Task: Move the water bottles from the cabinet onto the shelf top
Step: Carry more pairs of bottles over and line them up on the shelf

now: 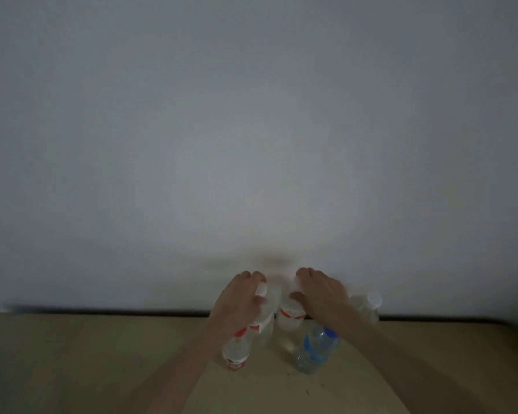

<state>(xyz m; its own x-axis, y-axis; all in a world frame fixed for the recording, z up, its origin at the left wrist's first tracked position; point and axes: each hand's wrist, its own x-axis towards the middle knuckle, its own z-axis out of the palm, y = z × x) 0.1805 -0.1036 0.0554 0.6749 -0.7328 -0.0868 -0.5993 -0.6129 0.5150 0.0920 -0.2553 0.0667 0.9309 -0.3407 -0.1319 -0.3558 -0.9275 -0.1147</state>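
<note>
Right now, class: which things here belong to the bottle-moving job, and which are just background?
Job:
left hand and right hand, each on a red-labelled bottle
blue-capped bottle
red-capped bottle
white-capped bottle
shelf top

Background:
wall

Your left hand (240, 297) covers most of a bottle (262, 316), leaving only its white cap and red-edged label showing. Your right hand (320, 291) hides the top of a second bottle (290, 319) just beside it. The whole picture is soft and dim, so no label can be read. At 2 o'clock from your right hand, a pale bottle (367, 307) blurs into the wall (251, 130). Both forearms run off the bottom edge.
</note>
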